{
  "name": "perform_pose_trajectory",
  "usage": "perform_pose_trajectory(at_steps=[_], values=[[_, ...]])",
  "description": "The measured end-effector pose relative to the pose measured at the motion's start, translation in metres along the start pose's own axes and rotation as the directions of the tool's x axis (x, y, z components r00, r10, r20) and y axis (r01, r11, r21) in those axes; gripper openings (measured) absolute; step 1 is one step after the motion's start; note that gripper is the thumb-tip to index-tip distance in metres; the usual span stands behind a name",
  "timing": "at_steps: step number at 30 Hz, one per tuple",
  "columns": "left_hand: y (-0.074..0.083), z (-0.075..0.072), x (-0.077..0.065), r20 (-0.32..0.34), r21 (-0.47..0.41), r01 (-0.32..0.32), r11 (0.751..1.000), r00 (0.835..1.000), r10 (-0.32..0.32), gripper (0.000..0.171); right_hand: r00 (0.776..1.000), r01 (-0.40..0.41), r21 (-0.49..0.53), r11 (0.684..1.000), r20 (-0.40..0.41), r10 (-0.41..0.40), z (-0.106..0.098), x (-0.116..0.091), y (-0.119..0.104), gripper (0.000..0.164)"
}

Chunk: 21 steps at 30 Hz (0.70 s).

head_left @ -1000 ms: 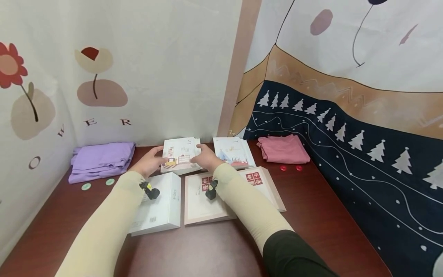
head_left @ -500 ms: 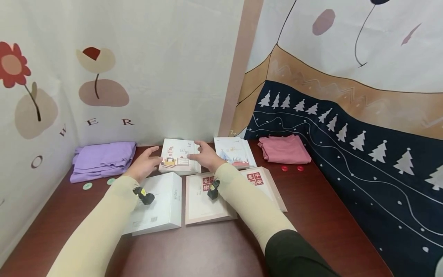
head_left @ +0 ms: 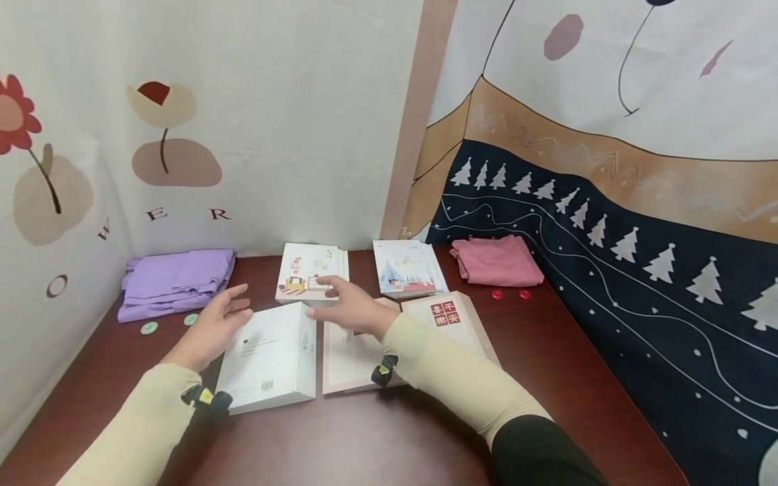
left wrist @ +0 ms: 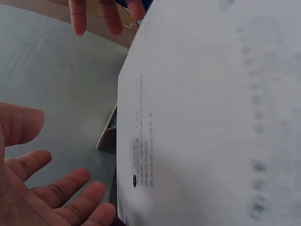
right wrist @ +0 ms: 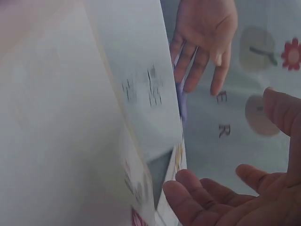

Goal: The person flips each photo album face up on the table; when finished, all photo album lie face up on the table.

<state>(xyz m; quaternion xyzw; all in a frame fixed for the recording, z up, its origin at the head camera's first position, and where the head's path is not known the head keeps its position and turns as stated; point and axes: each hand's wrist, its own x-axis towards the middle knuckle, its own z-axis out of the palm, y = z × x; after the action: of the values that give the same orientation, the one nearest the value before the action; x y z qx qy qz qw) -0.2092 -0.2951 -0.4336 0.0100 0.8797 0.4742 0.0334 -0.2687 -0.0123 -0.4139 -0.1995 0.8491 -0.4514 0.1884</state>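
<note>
Pulling back from the illustrated book, my left hand and right hand now flank the white book, both wide, holding nothing (illustrated book, at its one o'clock, looks released).

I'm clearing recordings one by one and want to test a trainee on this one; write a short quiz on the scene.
1. Multiple choice: which of these is nearest the left hand?
A: the pink cloth
B: the white book bearing a barcode
C: the red discs

2. True or false: the left hand grips that white book.

3. Count: how many green discs show in front of the purple cloth?

Key:
1: B.
2: False; its fingers hold nothing.
3: Two.
</note>
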Motion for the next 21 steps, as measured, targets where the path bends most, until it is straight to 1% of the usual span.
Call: perform_pose_trajectory(at_steps=[4,9,13,16,19,21], values=[[-0.007,-0.002,-0.019,0.010,0.037,0.025,0.999,1.000,-0.025,0.066,0.998,0.018,-0.015,1.000,0.052,-0.017,0.010,-0.015,-0.002,0.076],[-0.018,-0.005,-0.037,0.023,0.068,0.097,0.993,0.995,-0.099,0.068,0.995,0.050,-0.024,0.998,0.090,-0.048,0.021,-0.028,-0.002,0.078],[-0.025,-0.008,-0.048,0.063,0.074,0.150,0.986,0.986,-0.154,0.069,0.993,0.048,-0.056,0.997,0.114,-0.041,0.029,-0.036,-0.002,0.080],[-0.029,-0.008,-0.055,0.109,0.060,0.171,0.983,0.978,-0.176,0.070,0.991,0.040,-0.065,0.997,0.128,-0.032,0.035,-0.041,-0.003,0.080],[-0.031,-0.007,-0.061,0.158,0.014,0.193,0.981,0.968,-0.193,0.069,0.990,0.024,-0.063,0.998,0.142,-0.015,0.039,-0.045,-0.004,0.079],[-0.032,-0.006,-0.065,0.180,-0.035,0.211,0.977,0.963,-0.201,0.069,0.987,0.001,-0.030,1.000,0.158,0.003,0.042,-0.047,-0.003,0.079]])
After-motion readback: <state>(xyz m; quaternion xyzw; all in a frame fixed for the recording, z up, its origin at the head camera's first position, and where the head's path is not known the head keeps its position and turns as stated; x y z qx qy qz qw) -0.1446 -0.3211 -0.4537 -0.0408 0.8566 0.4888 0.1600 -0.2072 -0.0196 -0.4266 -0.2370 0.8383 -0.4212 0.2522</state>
